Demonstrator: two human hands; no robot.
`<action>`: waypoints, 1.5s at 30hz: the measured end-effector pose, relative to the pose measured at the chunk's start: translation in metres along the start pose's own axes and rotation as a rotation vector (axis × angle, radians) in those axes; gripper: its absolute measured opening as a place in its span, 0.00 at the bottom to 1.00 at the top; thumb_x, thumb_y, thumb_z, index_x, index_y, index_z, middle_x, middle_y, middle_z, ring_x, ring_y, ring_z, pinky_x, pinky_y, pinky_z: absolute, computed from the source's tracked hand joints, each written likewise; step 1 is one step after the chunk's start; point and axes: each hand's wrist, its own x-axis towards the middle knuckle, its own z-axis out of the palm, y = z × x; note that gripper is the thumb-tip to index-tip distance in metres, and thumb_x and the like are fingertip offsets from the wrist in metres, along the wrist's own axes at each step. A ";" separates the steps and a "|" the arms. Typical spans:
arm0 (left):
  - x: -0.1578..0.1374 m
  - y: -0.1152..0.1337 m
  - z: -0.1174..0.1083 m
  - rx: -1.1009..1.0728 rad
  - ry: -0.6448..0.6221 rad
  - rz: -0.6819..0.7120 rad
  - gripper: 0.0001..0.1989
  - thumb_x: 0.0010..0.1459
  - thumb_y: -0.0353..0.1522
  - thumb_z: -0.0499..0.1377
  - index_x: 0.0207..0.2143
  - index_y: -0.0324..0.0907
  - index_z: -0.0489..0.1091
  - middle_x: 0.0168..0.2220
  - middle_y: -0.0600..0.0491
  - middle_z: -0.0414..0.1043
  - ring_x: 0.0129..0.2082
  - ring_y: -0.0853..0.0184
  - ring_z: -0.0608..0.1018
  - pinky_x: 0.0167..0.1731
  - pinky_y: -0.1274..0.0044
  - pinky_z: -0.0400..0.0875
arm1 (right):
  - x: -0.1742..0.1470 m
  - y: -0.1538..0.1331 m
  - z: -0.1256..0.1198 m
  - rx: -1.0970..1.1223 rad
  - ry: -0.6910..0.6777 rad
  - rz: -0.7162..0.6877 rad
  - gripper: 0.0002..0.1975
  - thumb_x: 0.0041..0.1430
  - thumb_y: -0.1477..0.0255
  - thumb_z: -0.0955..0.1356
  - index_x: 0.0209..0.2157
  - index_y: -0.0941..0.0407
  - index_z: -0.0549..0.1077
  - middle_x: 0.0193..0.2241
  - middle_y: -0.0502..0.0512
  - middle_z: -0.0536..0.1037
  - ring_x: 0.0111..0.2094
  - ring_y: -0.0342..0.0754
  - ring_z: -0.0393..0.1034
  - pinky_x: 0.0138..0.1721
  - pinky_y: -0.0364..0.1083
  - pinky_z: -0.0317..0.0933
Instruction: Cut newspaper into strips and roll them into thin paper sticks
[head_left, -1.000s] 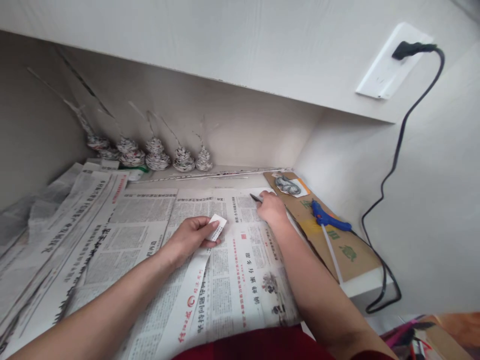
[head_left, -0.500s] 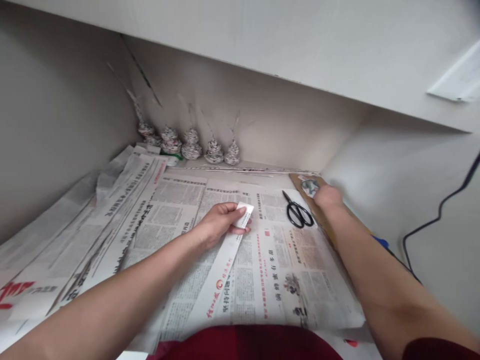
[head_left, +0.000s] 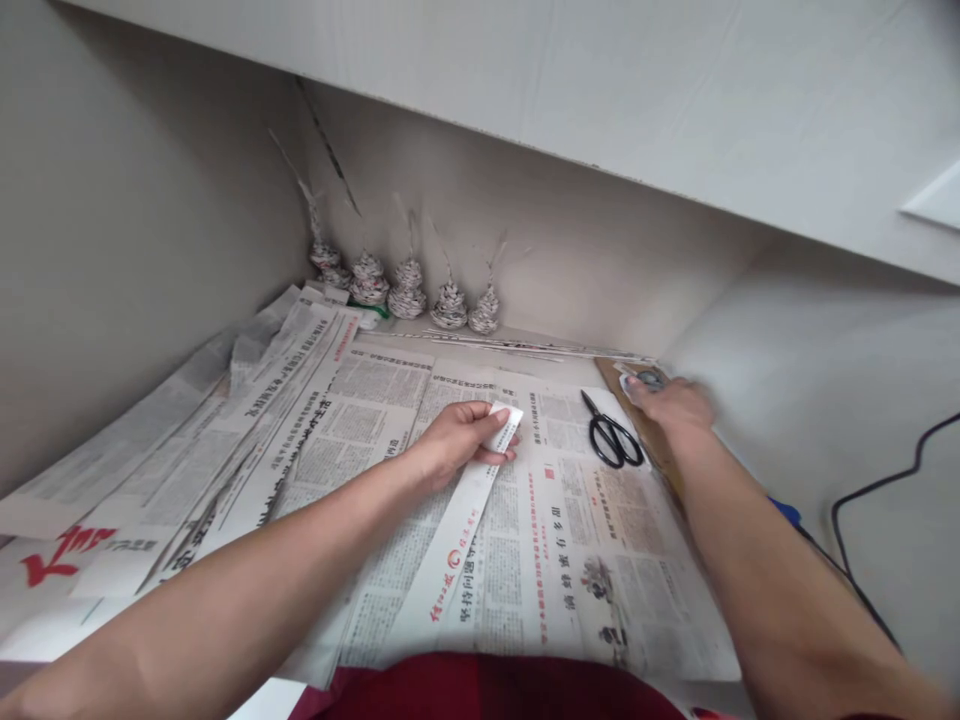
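Note:
My left hand [head_left: 469, 440] pinches the upper end of a white newspaper strip [head_left: 465, 510] between thumb and fingers. The strip slants down towards me over spread newspaper sheets [head_left: 517, 560] and bears red and black print. On the right, my right hand [head_left: 675, 403] reaches over a brown cardboard piece [head_left: 660, 450]. Its fingers are closed at a small whitish and grey item [head_left: 651, 380], partly covered by the hand, whose kind I cannot make out. Black-handled scissors [head_left: 615, 440] lie on the newspaper between my hands, tips pointing away.
Several gourd-shaped pieces of coiled paper [head_left: 407, 290] stand along the back wall. Thin paper rods [head_left: 517, 346] lie before them. Newspaper strips [head_left: 262, 390] are piled on the left. A black cable [head_left: 877, 490] hangs at the right, and a white overhang [head_left: 525, 80] crosses above.
The view has shifted slightly, moving the scene rightwards. My right hand has turned, its fingers now extending over the small item on the cardboard. My left hand still grips the strip.

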 end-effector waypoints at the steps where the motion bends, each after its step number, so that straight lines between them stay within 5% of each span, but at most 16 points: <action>1: 0.000 0.000 0.000 0.009 0.003 0.007 0.11 0.57 0.36 0.62 0.36 0.36 0.73 0.30 0.47 0.77 0.25 0.69 0.79 0.25 0.81 0.75 | -0.007 -0.010 -0.003 0.045 -0.006 0.026 0.33 0.54 0.55 0.66 0.46 0.72 0.71 0.49 0.88 0.67 0.52 0.76 0.62 0.44 0.66 0.58; 3: 0.000 -0.001 0.000 0.025 0.002 0.021 0.12 0.55 0.38 0.63 0.35 0.36 0.73 0.29 0.48 0.76 0.25 0.69 0.79 0.24 0.81 0.74 | -0.029 -0.036 -0.007 0.301 -0.100 -0.021 0.26 0.56 0.58 0.65 0.45 0.68 0.73 0.50 0.82 0.69 0.54 0.72 0.61 0.47 0.64 0.57; 7: -0.001 -0.002 -0.001 0.054 -0.006 0.069 0.15 0.54 0.40 0.64 0.35 0.36 0.73 0.27 0.49 0.75 0.24 0.70 0.78 0.25 0.80 0.73 | -0.085 -0.088 -0.007 0.581 -0.419 -0.230 0.23 0.62 0.56 0.60 0.34 0.58 0.78 0.33 0.61 0.80 0.32 0.50 0.75 0.33 0.46 0.66; 13: -0.002 -0.001 -0.001 0.136 -0.035 0.149 0.17 0.55 0.42 0.61 0.37 0.36 0.73 0.31 0.49 0.75 0.26 0.71 0.76 0.26 0.80 0.71 | -0.134 -0.106 -0.009 1.084 -0.861 -0.382 0.17 0.60 0.61 0.64 0.44 0.56 0.75 0.29 0.53 0.76 0.22 0.41 0.66 0.17 0.39 0.54; 24: 0.001 -0.004 -0.001 0.242 0.010 0.184 0.17 0.56 0.42 0.60 0.37 0.36 0.72 0.31 0.50 0.74 0.28 0.69 0.76 0.29 0.77 0.73 | -0.142 -0.106 0.001 1.134 -0.624 -0.440 0.14 0.59 0.64 0.67 0.43 0.53 0.79 0.26 0.49 0.73 0.21 0.39 0.60 0.21 0.41 0.55; 33: 0.001 -0.006 0.000 0.291 0.019 0.201 0.16 0.55 0.42 0.61 0.36 0.35 0.72 0.27 0.53 0.72 0.27 0.71 0.74 0.27 0.78 0.72 | -0.143 -0.105 0.001 1.146 -0.505 -0.587 0.10 0.59 0.68 0.68 0.41 0.51 0.80 0.27 0.50 0.75 0.30 0.43 0.67 0.33 0.44 0.60; 45: 0.000 -0.006 -0.003 0.362 0.036 0.226 0.18 0.55 0.44 0.60 0.35 0.37 0.73 0.30 0.49 0.74 0.28 0.68 0.75 0.29 0.76 0.74 | -0.145 -0.108 -0.005 1.184 -0.629 -0.373 0.13 0.55 0.63 0.70 0.40 0.54 0.80 0.25 0.51 0.74 0.21 0.40 0.62 0.19 0.41 0.55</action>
